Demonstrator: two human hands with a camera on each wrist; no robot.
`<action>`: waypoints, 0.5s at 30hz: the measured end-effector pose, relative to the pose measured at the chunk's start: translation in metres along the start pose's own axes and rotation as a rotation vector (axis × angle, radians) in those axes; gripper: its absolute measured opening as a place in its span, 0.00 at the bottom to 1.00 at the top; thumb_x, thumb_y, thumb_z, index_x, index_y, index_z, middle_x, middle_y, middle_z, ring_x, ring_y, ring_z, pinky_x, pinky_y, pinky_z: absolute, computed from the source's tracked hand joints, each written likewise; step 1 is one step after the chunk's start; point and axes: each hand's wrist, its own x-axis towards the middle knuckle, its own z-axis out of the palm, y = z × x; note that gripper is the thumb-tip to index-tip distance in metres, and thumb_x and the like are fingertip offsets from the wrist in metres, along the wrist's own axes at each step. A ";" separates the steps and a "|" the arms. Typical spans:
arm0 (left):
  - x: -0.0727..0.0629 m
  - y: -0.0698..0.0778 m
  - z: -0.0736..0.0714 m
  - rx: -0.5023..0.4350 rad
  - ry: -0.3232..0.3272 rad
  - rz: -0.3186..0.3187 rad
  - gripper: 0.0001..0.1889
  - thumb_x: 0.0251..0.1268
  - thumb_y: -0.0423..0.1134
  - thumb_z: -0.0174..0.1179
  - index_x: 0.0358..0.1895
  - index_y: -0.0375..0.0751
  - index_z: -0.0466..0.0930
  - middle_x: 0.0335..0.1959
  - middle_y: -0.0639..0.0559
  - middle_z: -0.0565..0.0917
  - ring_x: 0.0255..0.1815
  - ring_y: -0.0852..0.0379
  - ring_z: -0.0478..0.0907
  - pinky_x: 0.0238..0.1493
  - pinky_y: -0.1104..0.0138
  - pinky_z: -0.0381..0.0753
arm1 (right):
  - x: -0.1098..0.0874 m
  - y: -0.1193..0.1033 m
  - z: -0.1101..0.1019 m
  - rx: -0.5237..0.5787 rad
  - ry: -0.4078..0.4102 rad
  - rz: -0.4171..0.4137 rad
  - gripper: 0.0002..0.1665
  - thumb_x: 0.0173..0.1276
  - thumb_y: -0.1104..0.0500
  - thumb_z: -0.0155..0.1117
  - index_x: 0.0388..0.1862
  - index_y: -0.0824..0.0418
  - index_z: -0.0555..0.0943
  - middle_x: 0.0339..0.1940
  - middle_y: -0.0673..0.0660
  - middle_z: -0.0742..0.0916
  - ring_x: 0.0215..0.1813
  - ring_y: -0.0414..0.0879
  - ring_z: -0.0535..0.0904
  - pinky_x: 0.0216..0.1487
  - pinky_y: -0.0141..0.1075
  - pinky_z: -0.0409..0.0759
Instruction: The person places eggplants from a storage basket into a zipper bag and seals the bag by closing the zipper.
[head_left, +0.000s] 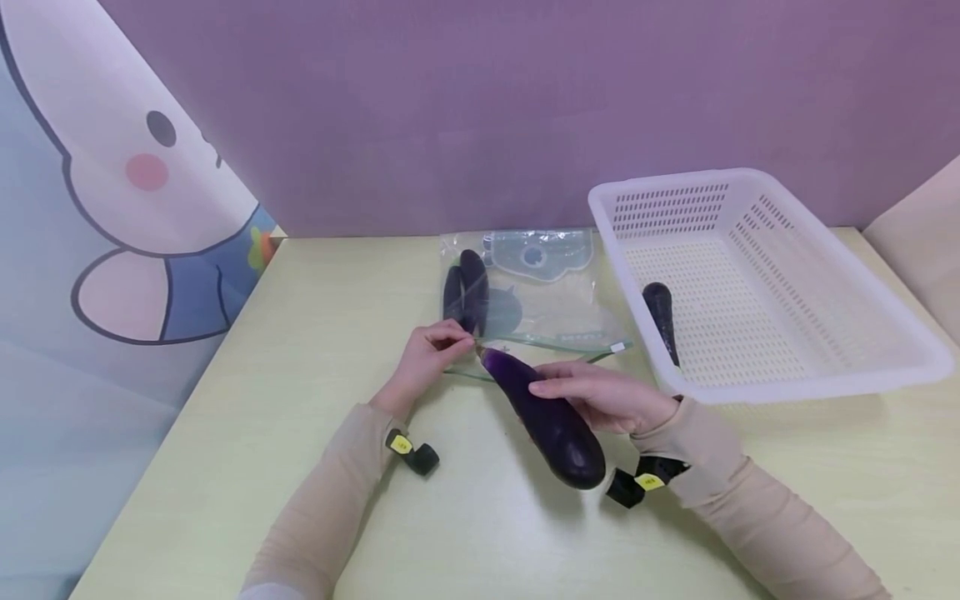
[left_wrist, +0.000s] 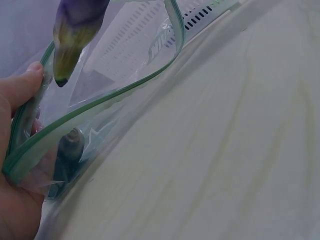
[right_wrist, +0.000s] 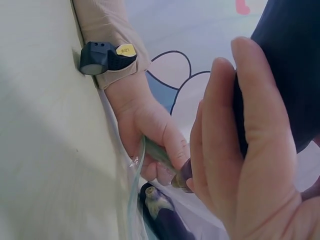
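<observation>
My right hand (head_left: 600, 394) grips a dark purple eggplant (head_left: 551, 421) by its middle, its stem end pointing toward the bag and its round end toward me. The left hand (head_left: 429, 354) pinches the edge of a clear zip bag (head_left: 543, 308) with a green zip strip (left_wrist: 107, 97). In the left wrist view the bag's mouth gapes, and the held eggplant's greenish stem (left_wrist: 67, 55) is at the opening. Two more eggplants (head_left: 472, 287) lie inside the bag at its left side. The right wrist view shows one of them, an eggplant (right_wrist: 167, 215) below the left hand.
A white perforated plastic basket (head_left: 817, 387) stands at the right, with another dark eggplant (head_left: 660, 317) against its left wall. A purple panel (head_left: 525, 125) rises behind the pale table (head_left: 262, 375). A cartoon-printed cloth (head_left: 135, 208) hangs at the left.
</observation>
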 end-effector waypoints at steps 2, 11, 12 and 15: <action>0.000 0.000 0.000 -0.011 -0.001 -0.004 0.08 0.57 0.21 0.59 0.36 0.14 0.76 0.28 0.62 0.80 0.31 0.67 0.75 0.35 0.78 0.75 | 0.001 0.001 -0.001 -0.011 0.010 0.009 0.31 0.70 0.55 0.55 0.62 0.75 0.60 0.40 0.55 0.85 0.40 0.46 0.84 0.42 0.38 0.84; -0.001 -0.001 -0.001 -0.036 -0.006 -0.003 0.09 0.57 0.22 0.60 0.36 0.13 0.76 0.28 0.60 0.81 0.31 0.66 0.75 0.35 0.77 0.76 | 0.008 0.006 -0.005 -0.026 0.041 0.028 0.25 0.71 0.55 0.52 0.58 0.72 0.64 0.37 0.53 0.83 0.38 0.42 0.83 0.39 0.36 0.84; -0.001 -0.001 -0.001 -0.036 -0.006 0.000 0.10 0.57 0.23 0.61 0.36 0.13 0.76 0.28 0.58 0.81 0.31 0.66 0.75 0.35 0.77 0.76 | 0.009 0.007 -0.005 -0.024 0.051 0.029 0.25 0.71 0.55 0.52 0.58 0.72 0.64 0.36 0.52 0.83 0.37 0.41 0.83 0.38 0.36 0.84; 0.000 0.000 -0.001 -0.036 -0.006 0.005 0.13 0.56 0.26 0.63 0.36 0.13 0.76 0.28 0.53 0.82 0.31 0.66 0.75 0.36 0.77 0.76 | 0.010 0.009 -0.008 -0.017 0.089 0.028 0.27 0.72 0.54 0.52 0.60 0.72 0.63 0.35 0.52 0.84 0.35 0.40 0.83 0.36 0.34 0.84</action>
